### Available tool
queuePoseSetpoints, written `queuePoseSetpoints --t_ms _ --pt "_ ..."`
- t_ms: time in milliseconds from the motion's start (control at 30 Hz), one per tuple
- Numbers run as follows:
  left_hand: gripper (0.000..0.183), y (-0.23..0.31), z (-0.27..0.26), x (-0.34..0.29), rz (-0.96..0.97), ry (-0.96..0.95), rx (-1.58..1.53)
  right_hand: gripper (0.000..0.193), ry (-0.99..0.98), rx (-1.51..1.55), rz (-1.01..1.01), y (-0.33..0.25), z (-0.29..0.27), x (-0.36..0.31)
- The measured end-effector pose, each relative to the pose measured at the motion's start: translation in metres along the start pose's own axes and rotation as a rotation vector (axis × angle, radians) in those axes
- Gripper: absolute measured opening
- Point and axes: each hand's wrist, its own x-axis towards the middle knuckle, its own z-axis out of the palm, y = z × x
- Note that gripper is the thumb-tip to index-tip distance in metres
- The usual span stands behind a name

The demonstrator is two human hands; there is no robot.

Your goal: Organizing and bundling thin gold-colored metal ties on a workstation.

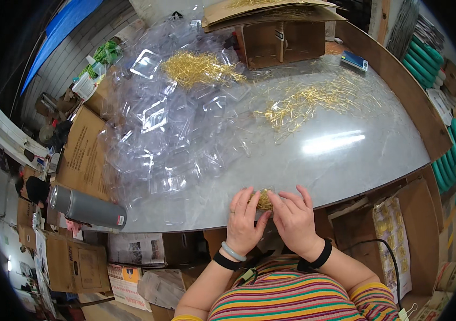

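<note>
Grey tabletop, gold strands, brickwork

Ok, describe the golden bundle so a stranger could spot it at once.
Find the grey table, then its near edge. Between the left hand and right hand is a small golden bundle. Unlike the loose golden heaps farther back, it is compact and held.

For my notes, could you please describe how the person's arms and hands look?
Both are ungloved. The left hand has a pale bangle and black wristband, the right hand another black wristband. The right sleeve is short, with colourful stripes.
</note>
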Motion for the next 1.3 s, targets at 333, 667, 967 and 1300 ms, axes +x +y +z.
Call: queuePoseSetpoints --t_ms 333,667,967,1300 --pt "0.050 0.001 0.000 0.001 -0.006 0.011 -0.003 0.043 -0.045 0.443 0.391 0.009 0.003 0.005" --pt "0.049 0.002 -0.004 0.006 0.008 -0.057 0.071 0.035 -0.003 0.310 0.226 0.009 0.010 0.003" --pt "0.089 -0.002 -0.006 0.001 -0.029 -0.120 -0.086 0.054 -0.129 0.145 0.062 0.002 0.004 -0.004" --pt "0.115 -0.011 -0.023 0.002 -0.095 -0.253 -0.461 0.067 -0.179 -0.120 -0.009 -0.012 0.011 0.010"
